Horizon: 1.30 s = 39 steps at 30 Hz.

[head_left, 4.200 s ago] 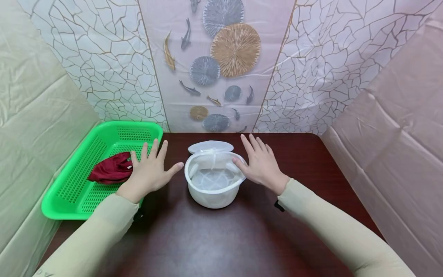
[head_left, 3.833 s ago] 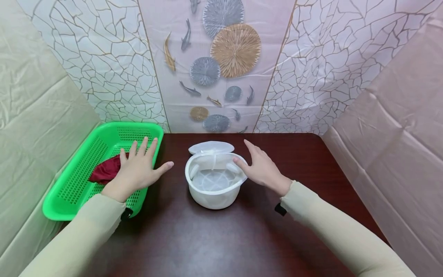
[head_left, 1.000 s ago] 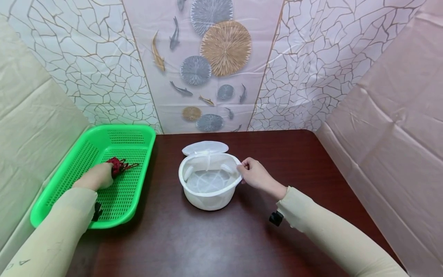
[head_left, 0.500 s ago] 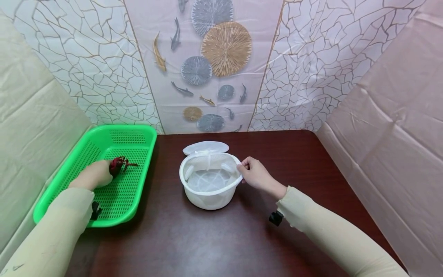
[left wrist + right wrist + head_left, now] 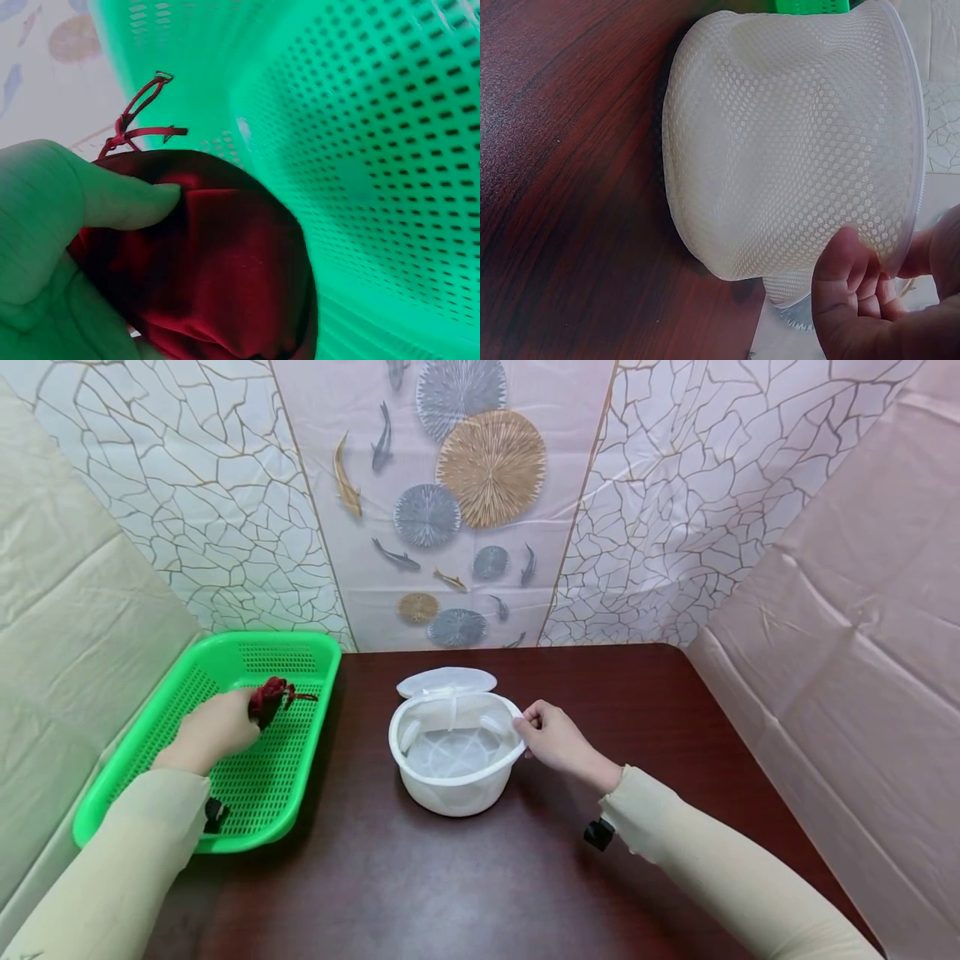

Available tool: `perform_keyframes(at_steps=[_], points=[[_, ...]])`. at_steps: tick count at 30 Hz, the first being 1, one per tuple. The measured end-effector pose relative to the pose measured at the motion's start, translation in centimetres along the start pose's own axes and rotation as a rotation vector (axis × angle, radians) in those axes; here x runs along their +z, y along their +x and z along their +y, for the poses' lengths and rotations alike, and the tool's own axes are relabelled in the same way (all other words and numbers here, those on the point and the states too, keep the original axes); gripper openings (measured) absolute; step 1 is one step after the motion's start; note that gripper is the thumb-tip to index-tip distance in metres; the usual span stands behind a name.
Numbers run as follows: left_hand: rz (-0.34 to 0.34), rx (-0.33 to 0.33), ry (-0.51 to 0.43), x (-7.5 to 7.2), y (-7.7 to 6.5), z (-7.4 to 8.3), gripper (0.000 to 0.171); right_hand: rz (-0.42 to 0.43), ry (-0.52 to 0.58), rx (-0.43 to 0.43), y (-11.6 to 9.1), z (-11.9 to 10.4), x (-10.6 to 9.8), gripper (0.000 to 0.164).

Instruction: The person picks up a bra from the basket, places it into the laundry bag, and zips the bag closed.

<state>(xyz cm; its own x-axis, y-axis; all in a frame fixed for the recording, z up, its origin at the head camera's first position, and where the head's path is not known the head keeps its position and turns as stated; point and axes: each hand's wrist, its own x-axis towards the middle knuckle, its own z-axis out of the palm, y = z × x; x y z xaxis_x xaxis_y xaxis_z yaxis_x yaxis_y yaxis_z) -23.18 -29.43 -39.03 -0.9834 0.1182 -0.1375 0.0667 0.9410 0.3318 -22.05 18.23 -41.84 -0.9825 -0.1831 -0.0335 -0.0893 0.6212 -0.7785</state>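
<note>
My left hand [image 5: 221, 727] grips a folded dark red satin bra [image 5: 267, 703] over the green basket. In the left wrist view the thumb presses on the smooth, rounded cup of the bra [image 5: 232, 262], and thin red straps with small metal hooks stick out beyond it. The other fingers are mostly hidden beneath the fabric. At the table's middle stands a round white mesh laundry bag [image 5: 453, 793], its lid [image 5: 447, 680] flipped back and inside visible. My right hand [image 5: 558, 741] pinches the bag's rim at the right; the right wrist view shows thumb and curled fingers on the mesh edge.
The green perforated plastic basket [image 5: 300, 777] stands at the left of the dark wooden table [image 5: 420, 893]. Patterned cloth [image 5: 645, 527] hangs behind the table, and plain beige cloth [image 5: 832, 652] flanks it on both sides.
My left hand went from spread over the basket to gripping the bra, and has just moved it slightly up and right. My right hand went from open to pinching the rim.
</note>
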Motion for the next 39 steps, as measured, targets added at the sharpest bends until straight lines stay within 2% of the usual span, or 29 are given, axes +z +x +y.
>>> perform_keyframes(at_steps=[3,8,12,18,22,29,39], points=[[0.096,0.038,0.016,0.1,0.1,1.0,0.016,-0.001,0.0,-0.003,0.1,-0.1,0.1,0.016],[0.23,0.094,0.035,-0.2,0.0,3.9,0.019,-0.006,0.0,0.002,0.0,-0.3,0.1,0.017],[0.304,0.148,0.035,-0.4,-0.5,6.9,0.021,-0.006,-0.004,0.007,0.0,-0.3,0.2,0.017],[0.354,0.213,0.02,-0.2,-0.8,11.3,0.027,0.003,0.002,0.002,0.2,-0.3,0.5,0.016],[0.384,0.267,0.023,0.2,-0.9,13.5,0.033,0.005,0.009,-0.006,0.2,-0.4,0.6,0.015],[0.459,0.421,0.073,1.1,-1.4,16.1,0.039,0.011,0.014,-0.024,0.1,-0.4,0.7,0.015],[0.487,0.603,0.114,2.8,-1.8,19.4,0.042,0.013,0.022,-0.033,0.1,-0.7,0.7,0.015]])
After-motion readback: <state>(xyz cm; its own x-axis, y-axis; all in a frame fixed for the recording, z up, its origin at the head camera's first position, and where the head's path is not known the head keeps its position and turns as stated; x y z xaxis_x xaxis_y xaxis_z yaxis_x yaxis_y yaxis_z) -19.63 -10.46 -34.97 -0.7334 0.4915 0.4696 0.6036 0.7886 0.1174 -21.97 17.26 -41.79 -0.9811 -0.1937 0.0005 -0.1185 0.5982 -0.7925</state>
